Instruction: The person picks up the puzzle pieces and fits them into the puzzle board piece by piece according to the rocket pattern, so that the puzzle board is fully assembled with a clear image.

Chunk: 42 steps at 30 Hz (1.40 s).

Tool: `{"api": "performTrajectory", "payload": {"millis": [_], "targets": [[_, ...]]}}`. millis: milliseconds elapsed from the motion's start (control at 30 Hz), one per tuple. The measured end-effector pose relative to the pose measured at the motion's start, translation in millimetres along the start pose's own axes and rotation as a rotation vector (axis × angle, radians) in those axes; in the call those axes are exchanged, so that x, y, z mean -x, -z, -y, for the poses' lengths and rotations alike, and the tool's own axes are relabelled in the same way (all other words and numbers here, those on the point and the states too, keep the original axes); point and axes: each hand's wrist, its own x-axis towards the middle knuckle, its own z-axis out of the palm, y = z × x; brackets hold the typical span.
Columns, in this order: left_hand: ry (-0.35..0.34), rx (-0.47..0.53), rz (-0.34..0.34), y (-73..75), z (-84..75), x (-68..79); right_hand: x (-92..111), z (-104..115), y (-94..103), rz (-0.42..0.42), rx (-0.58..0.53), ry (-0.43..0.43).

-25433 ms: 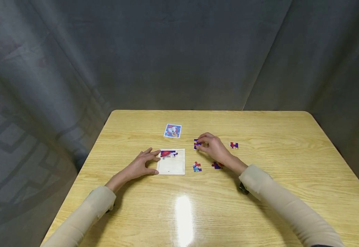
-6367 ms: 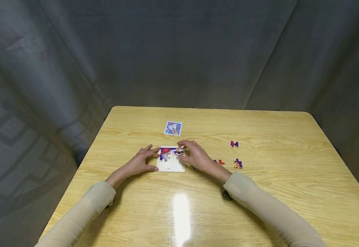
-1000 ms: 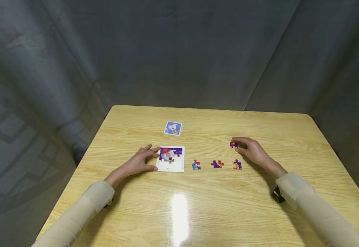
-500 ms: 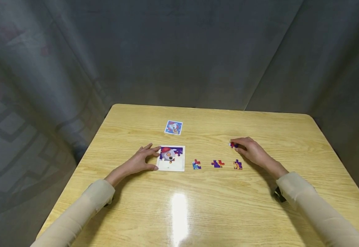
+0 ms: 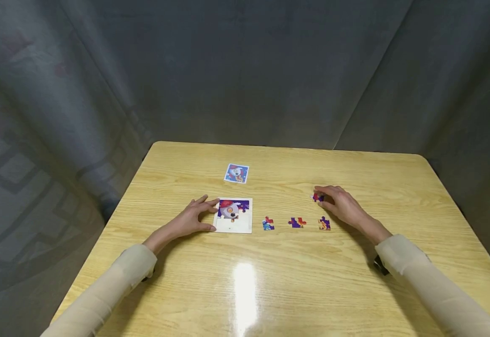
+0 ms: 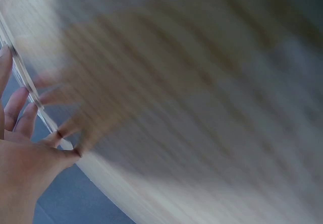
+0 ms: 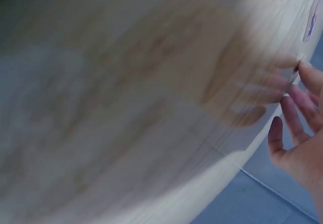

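In the head view my left hand rests at the left edge of a white puzzle board, thumb and fingers spread along it. Joined pieces of a dog picture fill the board's upper part; its lower part and right side show bare white. In the left wrist view the fingertips touch the board's thin edge. To the right, my right hand pinches a red and purple puzzle piece between thumb and fingers, low over the table, partly covering it. The right wrist view shows its fingers bent at the tabletop.
Three loose puzzle pieces lie in a row right of the board: a blue-and-red one, a purple-and-red one and a purple-and-orange one. Behind the board lies a square picture card. Dark curtains hang beyond the wooden table.
Since the oldest frame, more pieces have joined the picture on the board. My right hand has gone from the board to the far right piece. Over the last second both hands barely move.
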Motion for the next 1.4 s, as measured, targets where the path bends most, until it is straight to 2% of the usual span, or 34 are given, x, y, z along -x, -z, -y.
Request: {"api": "performTrajectory", "payload": {"millis": [233,400,633,867,1033,1400], "targets": [[-0.001,-0.006,0.007,1.2,0.2,-1.6,-1,-4,2.1,0.004,0.037,0.069],[-0.003,0.001,0.009,0.6,0.0,-1.4,-1,-4,1.9,0.022,0.016,0.052],[0.004,0.006,0.021,-1.6,-0.2,-1.3,-3,1,0.0,-0.011,0.010,0.069],[0.005,0.003,0.019,-0.9,-0.4,-1.6,-8,18,-1.7,-0.051,-0.025,0.135],[0.003,0.000,0.019,-0.1,-0.2,-0.8,-18,34,-7.4,-0.084,-0.092,0.191],[0.011,0.002,0.019,-1.3,0.0,-1.2,-42,70,-20.9,-0.057,-0.164,0.250]]}}
